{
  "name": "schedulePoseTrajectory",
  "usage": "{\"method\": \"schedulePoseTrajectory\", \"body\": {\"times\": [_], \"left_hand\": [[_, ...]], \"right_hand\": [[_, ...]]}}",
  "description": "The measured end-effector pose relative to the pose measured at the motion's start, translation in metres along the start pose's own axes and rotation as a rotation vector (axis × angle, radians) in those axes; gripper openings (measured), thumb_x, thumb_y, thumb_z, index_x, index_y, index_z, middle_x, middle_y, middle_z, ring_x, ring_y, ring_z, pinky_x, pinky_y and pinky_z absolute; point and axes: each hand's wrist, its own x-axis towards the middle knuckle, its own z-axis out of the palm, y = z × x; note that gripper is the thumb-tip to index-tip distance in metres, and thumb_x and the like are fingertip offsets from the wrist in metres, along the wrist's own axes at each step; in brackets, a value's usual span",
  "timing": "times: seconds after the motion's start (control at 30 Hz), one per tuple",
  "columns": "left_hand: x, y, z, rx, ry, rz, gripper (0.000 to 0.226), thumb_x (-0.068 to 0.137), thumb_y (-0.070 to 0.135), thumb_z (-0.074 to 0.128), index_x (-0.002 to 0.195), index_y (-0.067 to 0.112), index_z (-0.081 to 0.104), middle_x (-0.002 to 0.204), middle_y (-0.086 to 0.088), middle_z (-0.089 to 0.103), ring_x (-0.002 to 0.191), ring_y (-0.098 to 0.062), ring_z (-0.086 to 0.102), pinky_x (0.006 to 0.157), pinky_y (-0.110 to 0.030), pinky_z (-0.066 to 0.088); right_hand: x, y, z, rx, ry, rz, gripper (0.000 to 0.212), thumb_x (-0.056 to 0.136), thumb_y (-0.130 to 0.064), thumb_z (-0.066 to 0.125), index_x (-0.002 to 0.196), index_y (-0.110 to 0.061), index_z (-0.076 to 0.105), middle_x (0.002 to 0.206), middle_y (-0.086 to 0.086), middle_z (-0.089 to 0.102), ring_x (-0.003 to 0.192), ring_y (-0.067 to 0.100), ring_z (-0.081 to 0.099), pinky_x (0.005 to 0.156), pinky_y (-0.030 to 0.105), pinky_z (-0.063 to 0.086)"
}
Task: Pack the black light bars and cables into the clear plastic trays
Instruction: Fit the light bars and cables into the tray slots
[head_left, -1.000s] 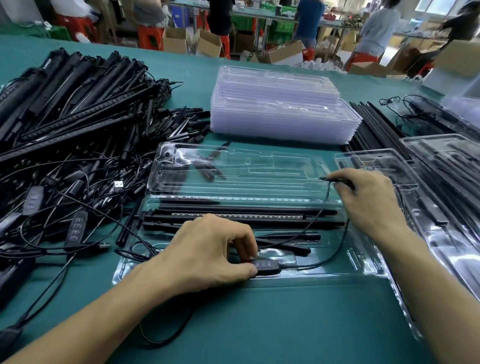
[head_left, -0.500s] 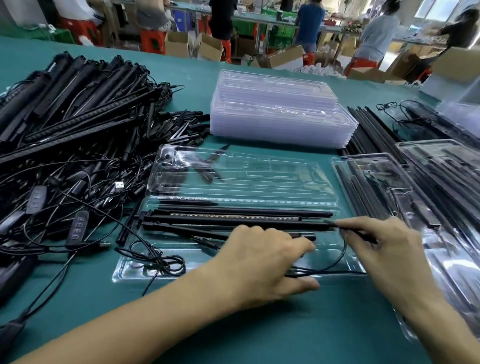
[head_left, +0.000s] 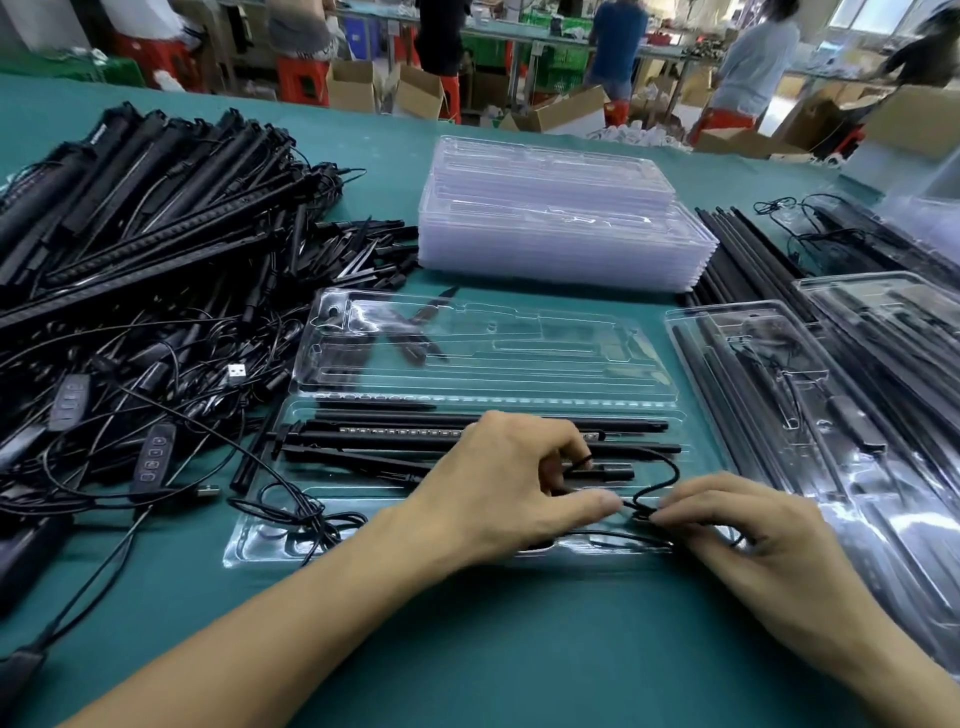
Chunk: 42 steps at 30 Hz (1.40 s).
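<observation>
Spreading under everything, the green table (head_left: 467, 649) carries on your left a heap of light bars (head_left: 145, 208), black and piled slantwise above a tangle of loose cables (head_left: 130, 405). Beyond your hands stands a stack of empty trays (head_left: 556, 223), and on your right lie packed trays (head_left: 857, 415) with dark bars inside. Directly in front of you the open tray (head_left: 249, 545) lies with its clear lid folded away from you, and several packed bars (head_left: 395, 441) lie lengthwise in its near half. Your left hand (head_left: 498, 493) rests over those bars, fingers curled with a loop of the thin black cable (head_left: 670, 467) caught on one of them, thumb stretched toward your right. Your right hand (head_left: 748, 530) sits over the tray's near right corner, fingers pressed together, their tips pinching the same cable just beside your left thumb.
</observation>
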Motion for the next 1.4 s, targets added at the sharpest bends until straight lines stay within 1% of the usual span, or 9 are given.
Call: {"method": "schedulePoseTrajectory", "body": {"times": [0.2,0.4,0.57,0.63,0.77,0.9,1.03,1.23,1.4], "left_hand": [[0.001,0.015,0.007,0.379,-0.132,0.072,0.056,0.094,0.070,0.022,0.107,0.042,0.067,0.082,0.011,0.059,0.084,-0.014,0.060,0.065,-0.031,0.042],[0.008,0.024,0.015,0.626,-0.228,0.115,0.040,0.102,0.056,0.030,0.121,0.041,0.062,0.099,0.006,0.059,0.101,-0.023,0.061,0.065,-0.032,0.029],[0.006,0.032,0.016,0.821,-0.300,0.225,0.024,0.105,0.024,0.037,0.117,0.022,0.059,0.099,0.001,0.057,0.091,-0.028,0.061,0.048,-0.028,0.012],[0.006,0.035,0.017,0.839,-0.323,0.218,0.022,0.102,0.016,0.039,0.112,0.018,0.059,0.097,-0.001,0.056,0.086,-0.028,0.061,0.048,-0.027,0.009],[0.008,0.036,0.020,0.810,-0.336,0.171,0.017,0.098,0.008,0.043,0.104,0.014,0.058,0.085,-0.002,0.036,0.071,-0.025,0.043,0.047,-0.027,0.011],[0.009,0.029,0.025,0.718,-0.285,0.105,0.015,0.102,0.017,0.047,0.103,0.017,0.061,0.093,-0.001,0.039,0.077,-0.025,0.053,0.048,-0.031,0.030],[0.008,0.023,0.024,0.580,-0.261,0.064,0.028,0.104,0.035,0.046,0.116,0.022,0.067,0.116,0.001,0.048,0.087,-0.029,0.060,0.071,-0.041,0.053],[0.008,0.024,0.022,0.536,-0.189,0.084,0.027,0.103,0.025,0.047,0.125,0.026,0.063,0.096,-0.004,0.056,0.080,-0.032,0.058,0.065,-0.040,0.051],[0.003,0.027,0.027,0.603,-0.203,0.139,0.015,0.101,0.016,0.045,0.102,0.013,0.059,0.096,-0.007,0.053,0.079,-0.031,0.055,0.054,-0.035,0.035]], "right_hand": [[0.009,0.006,-0.004,0.026,-0.146,-0.050,0.040,0.072,0.020,0.072,0.087,-0.018,0.077,0.089,-0.013,0.072,0.086,0.005,0.069,0.076,0.024,0.053],[0.017,0.000,-0.007,-0.075,-0.162,0.039,0.050,0.073,0.009,0.076,0.092,-0.037,0.077,0.082,-0.021,0.070,0.086,0.003,0.062,0.076,0.022,0.049],[0.009,0.000,-0.022,-0.397,-0.184,0.154,0.035,0.082,-0.036,0.074,0.116,-0.037,0.067,0.100,-0.019,0.057,0.099,0.011,0.055,0.088,0.033,0.044],[0.007,0.001,-0.028,-0.476,-0.233,0.252,0.034,0.083,-0.045,0.069,0.116,-0.036,0.067,0.096,-0.020,0.052,0.088,0.003,0.052,0.080,0.025,0.040],[0.009,-0.002,-0.025,-0.375,-0.209,0.364,0.013,0.081,-0.024,0.077,0.091,-0.032,0.073,0.074,-0.014,0.061,0.068,-0.004,0.054,0.062,0.012,0.038],[0.015,-0.002,-0.023,-0.367,-0.248,0.413,0.024,0.085,-0.020,0.073,0.075,-0.038,0.061,0.082,-0.011,0.055,0.076,0.005,0.053,0.068,0.023,0.036],[0.018,0.002,-0.016,-0.518,-0.320,0.412,0.017,0.093,-0.024,0.060,0.080,-0.033,0.052,0.085,-0.013,0.047,0.080,0.011,0.047,0.071,0.029,0.034],[0.026,0.004,-0.010,-0.414,-0.181,0.380,0.011,0.095,-0.020,0.059,0.085,-0.024,0.060,0.077,-0.011,0.059,0.079,0.016,0.055,0.070,0.035,0.043],[0.039,0.001,0.000,-0.251,-0.084,0.400,0.017,0.089,-0.020,0.067,0.074,-0.029,0.064,0.064,-0.014,0.061,0.063,-0.004,0.054,0.056,0.008,0.037]]}}
